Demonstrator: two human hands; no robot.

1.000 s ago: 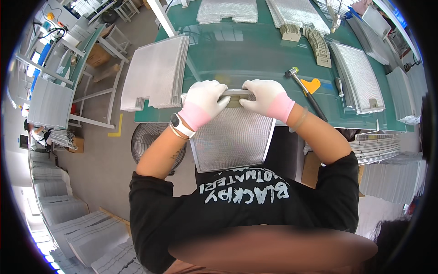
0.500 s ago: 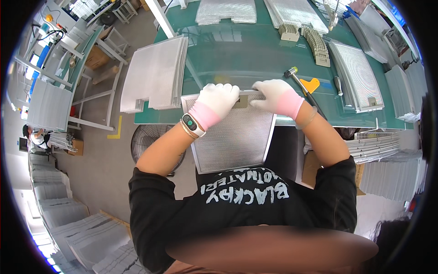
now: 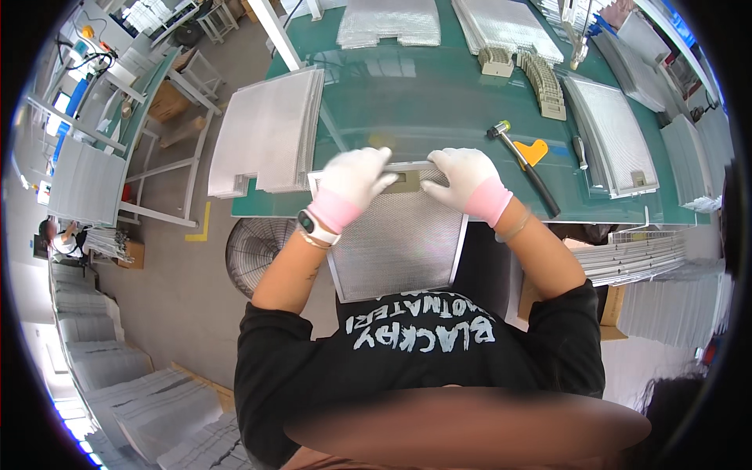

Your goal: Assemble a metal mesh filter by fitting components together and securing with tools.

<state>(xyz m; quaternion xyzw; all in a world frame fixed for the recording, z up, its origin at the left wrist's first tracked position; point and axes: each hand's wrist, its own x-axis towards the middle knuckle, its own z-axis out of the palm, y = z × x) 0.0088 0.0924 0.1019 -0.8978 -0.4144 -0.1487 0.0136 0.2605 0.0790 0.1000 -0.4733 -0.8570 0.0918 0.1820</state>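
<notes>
A framed metal mesh filter panel (image 3: 395,247) slants from the green table's front edge down to my lap. A small latch plate (image 3: 405,183) sits at the middle of its upper edge. My right hand (image 3: 470,178), in a white glove with a pink cuff, grips that edge right of the latch, thumb on the mesh and fingers over the frame. Gloved alike, my left hand (image 3: 352,180) is at the upper left corner, its thumb and forefinger apart and slightly blurred. Whether its palm touches the frame is hidden.
Right of the panel lie a hammer (image 3: 526,168), a yellow scraper-like piece (image 3: 534,152) and a screwdriver (image 3: 580,153). Filter stacks stand at the left (image 3: 266,129) and right (image 3: 611,137). Beige latch pieces (image 3: 540,86) form a row farther back. A floor fan (image 3: 254,247) stands below.
My left hand has shifted left, off the latch area, and its thumb has spread from the fingers. My right hand has moved slightly left and down onto the edge. The panel has dropped a little.
</notes>
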